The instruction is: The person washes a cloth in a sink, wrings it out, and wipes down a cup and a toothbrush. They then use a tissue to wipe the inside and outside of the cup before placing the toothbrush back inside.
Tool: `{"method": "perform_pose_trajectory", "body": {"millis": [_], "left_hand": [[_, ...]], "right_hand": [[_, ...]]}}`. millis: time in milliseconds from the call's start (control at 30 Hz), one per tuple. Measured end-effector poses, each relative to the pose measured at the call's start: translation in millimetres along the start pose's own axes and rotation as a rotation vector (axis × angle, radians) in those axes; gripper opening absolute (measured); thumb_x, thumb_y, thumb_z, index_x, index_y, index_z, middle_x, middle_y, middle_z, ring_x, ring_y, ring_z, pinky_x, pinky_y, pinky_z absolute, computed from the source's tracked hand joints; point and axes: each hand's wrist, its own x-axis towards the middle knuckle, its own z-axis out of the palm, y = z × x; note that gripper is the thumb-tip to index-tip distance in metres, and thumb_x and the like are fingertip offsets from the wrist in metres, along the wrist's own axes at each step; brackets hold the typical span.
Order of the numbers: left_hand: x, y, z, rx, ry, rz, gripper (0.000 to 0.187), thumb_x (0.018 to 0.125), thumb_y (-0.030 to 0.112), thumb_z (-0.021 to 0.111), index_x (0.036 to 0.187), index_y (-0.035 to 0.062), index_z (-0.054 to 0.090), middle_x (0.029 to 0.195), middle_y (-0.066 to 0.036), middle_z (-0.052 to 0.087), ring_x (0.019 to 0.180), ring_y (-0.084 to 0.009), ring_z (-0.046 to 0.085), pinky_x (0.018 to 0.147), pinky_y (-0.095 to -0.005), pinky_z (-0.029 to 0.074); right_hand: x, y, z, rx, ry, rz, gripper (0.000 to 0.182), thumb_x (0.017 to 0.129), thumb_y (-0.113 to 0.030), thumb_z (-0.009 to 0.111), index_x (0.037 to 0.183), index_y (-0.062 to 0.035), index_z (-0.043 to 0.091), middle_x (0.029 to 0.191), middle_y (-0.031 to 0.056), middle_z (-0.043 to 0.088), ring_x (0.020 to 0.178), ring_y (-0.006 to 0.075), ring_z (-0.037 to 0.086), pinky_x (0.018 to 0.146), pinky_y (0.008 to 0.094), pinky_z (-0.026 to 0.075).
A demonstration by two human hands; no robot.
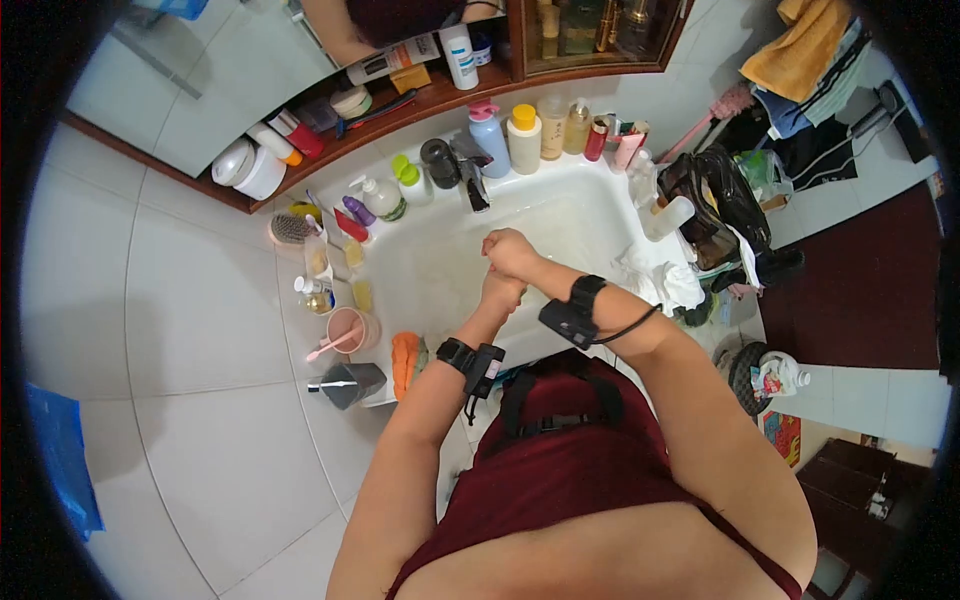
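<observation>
Over the white sink [590, 185], my left hand [502, 290] and my right hand [512, 253] are pressed together. The right one lies on top, its fingers curled closed. Below it, the left looks closed too, its fingers mostly hidden. Whatever may be between them cannot be made out. The basin seems to hold cloudy water. Just beyond the hands is a dark faucet [472, 180]. Each wrist wears a black strap with a small box. An orange cloth [405, 362] hangs on the rim by my left forearm, and a crumpled white cloth [672, 280] lies on the right rim.
Several bottles stand along the back rim, including a yellow-capped bottle [524, 140] and a pump bottle [382, 198]. A pink cup [350, 330] and a dark cup [352, 384] with toothbrushes are at left. A wooden shelf [400, 112] overhangs the back; a black bag [715, 205] is at right.
</observation>
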Motion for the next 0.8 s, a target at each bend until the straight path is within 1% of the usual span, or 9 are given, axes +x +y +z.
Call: {"method": "perform_pose_trajectory", "body": {"millis": [100, 233, 333, 433, 533, 633, 667, 733, 800], "left_hand": [[16, -39, 8, 0.553, 0.176, 0.453, 0.018, 0.08, 0.024, 0.052, 0.084, 0.0101, 0.063, 0.071, -0.014, 0.064, 0.068, -0.033, 0.062, 0.059, -0.0456, 0.047], [15, -48, 5, 0.629, 0.123, 0.345, 0.027, 0.08, 0.033, 0.053, 0.09, 0.0104, 0.064, 0.082, -0.016, 0.066, 0.078, -0.0338, 0.063, 0.064, -0.0426, 0.049], [-1, -39, 5, 0.483, 0.123, 0.294, 0.03, 0.078, 0.037, 0.056, 0.089, 0.0102, 0.065, 0.085, -0.015, 0.066, 0.083, -0.0326, 0.063, 0.068, -0.0419, 0.048], [5, -56, 9, 0.492, 0.131, 0.236, 0.033, 0.076, 0.039, 0.058, 0.087, 0.0088, 0.065, 0.086, -0.014, 0.066, 0.087, -0.0316, 0.062, 0.068, -0.0421, 0.048], [3, -62, 9, 0.439, 0.137, 0.028, 0.037, 0.078, 0.041, 0.056, 0.087, 0.0064, 0.064, 0.084, -0.014, 0.066, 0.077, -0.0297, 0.064, 0.061, -0.0408, 0.048], [16, -57, -6, 0.59, -0.055, -0.005, 0.037, 0.075, 0.04, 0.061, 0.088, 0.005, 0.062, 0.079, -0.011, 0.065, 0.063, -0.0238, 0.063, 0.051, -0.0346, 0.046], [16, -56, -10, 0.519, -0.079, -0.053, 0.038, 0.074, 0.04, 0.063, 0.088, 0.0048, 0.062, 0.077, -0.01, 0.064, 0.058, -0.0217, 0.062, 0.048, -0.0323, 0.046], [-17, -12, -22, 0.011, -0.018, -0.246, 0.039, 0.071, 0.038, 0.069, 0.089, 0.0049, 0.06, 0.072, -0.006, 0.062, 0.051, -0.0168, 0.06, 0.043, -0.0272, 0.043], [-31, -2, -40, -0.156, -0.023, -0.168, 0.058, 0.065, 0.036, 0.078, 0.105, 0.0035, 0.051, 0.081, -0.005, 0.06, 0.061, -0.0154, 0.06, 0.046, -0.0246, 0.046]], "right_hand": [[-1, 10, 13, -0.186, 0.157, 0.016, 0.028, 0.083, -0.02, 0.045, 0.091, -0.0023, 0.065, 0.097, 0.0199, 0.063, 0.089, 0.0364, 0.061, 0.079, 0.0432, 0.047], [-7, 10, 27, -0.211, 0.261, 0.213, 0.028, 0.083, -0.022, 0.046, 0.089, -0.0023, 0.065, 0.095, 0.0208, 0.063, 0.09, 0.0377, 0.06, 0.081, 0.0441, 0.047], [-7, 7, 28, -0.221, 0.157, 0.327, 0.026, 0.081, -0.02, 0.049, 0.092, -0.0033, 0.066, 0.101, 0.0191, 0.063, 0.096, 0.0362, 0.06, 0.084, 0.0409, 0.048], [-6, 14, 37, -0.231, 0.204, 0.33, 0.026, 0.082, -0.017, 0.045, 0.093, -0.0051, 0.065, 0.099, 0.0202, 0.063, 0.095, 0.0371, 0.059, 0.083, 0.0433, 0.047], [-1, 31, 50, -0.233, 0.264, 0.289, 0.024, 0.083, -0.018, 0.046, 0.092, -0.004, 0.063, 0.089, 0.0193, 0.065, 0.085, 0.0328, 0.063, 0.075, 0.0403, 0.049], [4, 37, 49, 0.032, 0.168, 0.091, 0.021, 0.083, -0.019, 0.049, 0.088, -0.0032, 0.061, 0.077, 0.0157, 0.063, 0.071, 0.0235, 0.063, 0.064, 0.0352, 0.049], [1, 39, 42, 0.474, 0.003, 0.156, 0.03, 0.086, -0.031, 0.051, 0.088, -0.0034, 0.064, 0.078, 0.0117, 0.064, 0.071, 0.0274, 0.062, 0.064, 0.0395, 0.048], [-6, 38, 34, 0.696, -0.096, 0.156, 0.042, 0.088, -0.044, 0.049, 0.105, -0.0067, 0.057, 0.09, 0.0072, 0.061, 0.084, 0.0209, 0.059, 0.07, 0.0356, 0.047], [-16, 38, 21, 0.809, -0.133, 0.155, 0.051, 0.088, -0.051, 0.048, 0.116, -0.0091, 0.049, 0.103, 0.0062, 0.056, 0.096, 0.0197, 0.054, 0.076, 0.0365, 0.045]]}}
